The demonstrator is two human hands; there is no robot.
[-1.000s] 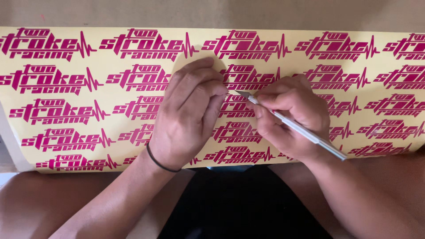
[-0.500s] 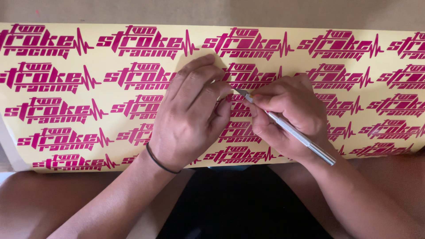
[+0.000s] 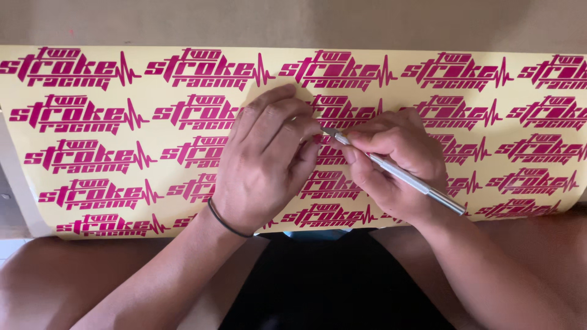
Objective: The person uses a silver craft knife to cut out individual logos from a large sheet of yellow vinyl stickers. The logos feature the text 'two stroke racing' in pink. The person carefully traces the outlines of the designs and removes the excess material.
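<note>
Right hand [image 3: 397, 162] grips slim metal knife [image 3: 397, 174]; left hand [image 3: 266, 162] flattens glossy sticker sheet [image 3: 92, 171]

Your left hand [image 3: 266, 162] lies flat, fingers spread, mid-frame; your right hand [image 3: 394, 165] beside it is curled in a pen grip.

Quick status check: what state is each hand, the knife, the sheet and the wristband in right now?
Left hand: flat, palm down, pressing on the sheet.
Right hand: closed around the knife in a pen grip.
Knife: slanted, tip down at the sheet beside the left fingers.
Sheet: spread flat, pink decals in rows.
Wristband: on the left wrist.
</note>
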